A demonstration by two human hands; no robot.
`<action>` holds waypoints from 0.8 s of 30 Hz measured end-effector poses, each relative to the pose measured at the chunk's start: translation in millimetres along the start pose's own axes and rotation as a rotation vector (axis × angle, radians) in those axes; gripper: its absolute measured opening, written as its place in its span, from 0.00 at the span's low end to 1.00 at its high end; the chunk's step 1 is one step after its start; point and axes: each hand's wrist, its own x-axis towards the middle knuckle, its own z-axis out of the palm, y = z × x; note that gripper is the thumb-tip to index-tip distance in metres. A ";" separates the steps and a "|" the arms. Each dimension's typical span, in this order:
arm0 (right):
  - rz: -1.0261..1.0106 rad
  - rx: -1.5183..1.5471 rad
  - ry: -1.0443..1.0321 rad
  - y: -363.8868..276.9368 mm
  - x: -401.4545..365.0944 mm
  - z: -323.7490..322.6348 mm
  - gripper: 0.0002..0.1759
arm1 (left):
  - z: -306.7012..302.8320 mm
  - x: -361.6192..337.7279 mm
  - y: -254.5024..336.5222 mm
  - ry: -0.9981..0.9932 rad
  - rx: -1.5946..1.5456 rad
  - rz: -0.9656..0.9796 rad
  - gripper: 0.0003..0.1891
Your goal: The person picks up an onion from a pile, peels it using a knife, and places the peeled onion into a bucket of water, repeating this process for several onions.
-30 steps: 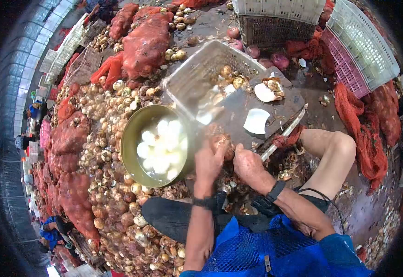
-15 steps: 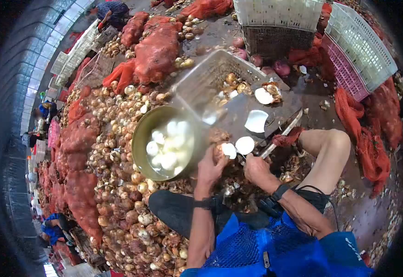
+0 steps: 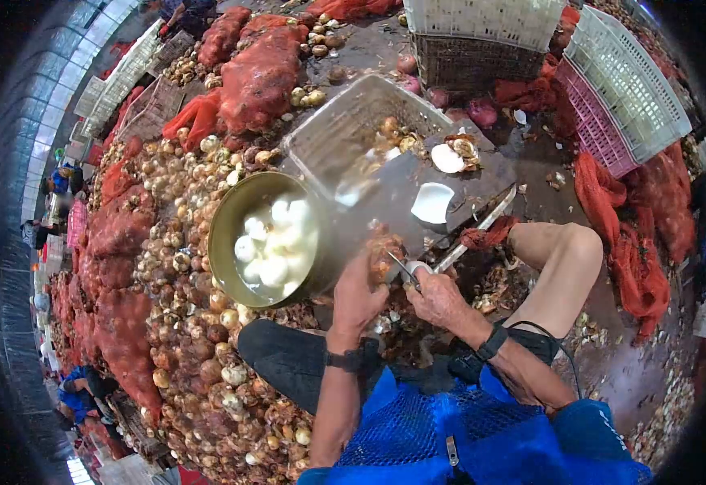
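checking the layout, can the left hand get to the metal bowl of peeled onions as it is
Probably yes. The left hand, its fingers closed on an onion, sits right beside the metal bowl with nothing standing between them. The right hand and its knife lie on the other side.

Field note: I can read no text, label, brand, number or sign anywhere in this view. A pale mark on the blue sleeve [image 3: 604, 416] of the person's right arm is too small and blurred to make out
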 end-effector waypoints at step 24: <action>0.124 -0.197 -0.116 8.5 -5.3 17.9 0.13 | 11.4 1.7 8.7 0.116 0.094 0.116 0.21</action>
